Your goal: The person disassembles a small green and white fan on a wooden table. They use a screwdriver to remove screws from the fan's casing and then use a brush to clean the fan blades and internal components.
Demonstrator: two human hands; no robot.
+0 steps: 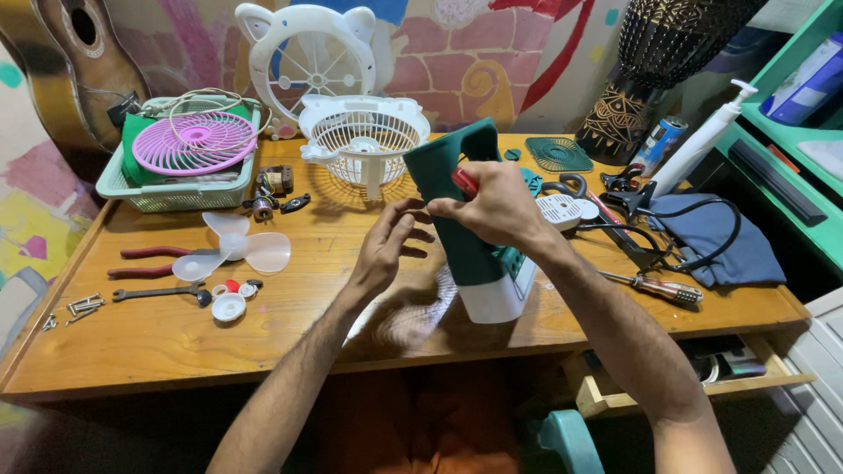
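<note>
The right hand (500,209) is clenched around a red-handled tool (464,182), pressing it to the green fan body (470,228), which stands tilted on its white base above the wooden bench (158,338). The left hand (384,248) is released, fingers spread, just beside the body's left face and perhaps brushing it. Beyond the hands, a white grille (365,140) sits on the bench with a white eared fan frame (306,54) propped behind it against a painted wall. Far left of the left hand lie a clear blade (233,247), red pliers (145,262), a wrench (158,292) and loose screws (81,306); a pale green basket (118,187) there holds a pink grille (193,143). Right of the right hand are a screwdriver (654,286), a blue cloth (722,241) and a black cable. A guitar (66,66) leans at the far left, a carved drum (654,75) stands at the far right beside green shelves (803,167), and a drawer (702,377) hangs open under the bench's right edge.
</note>
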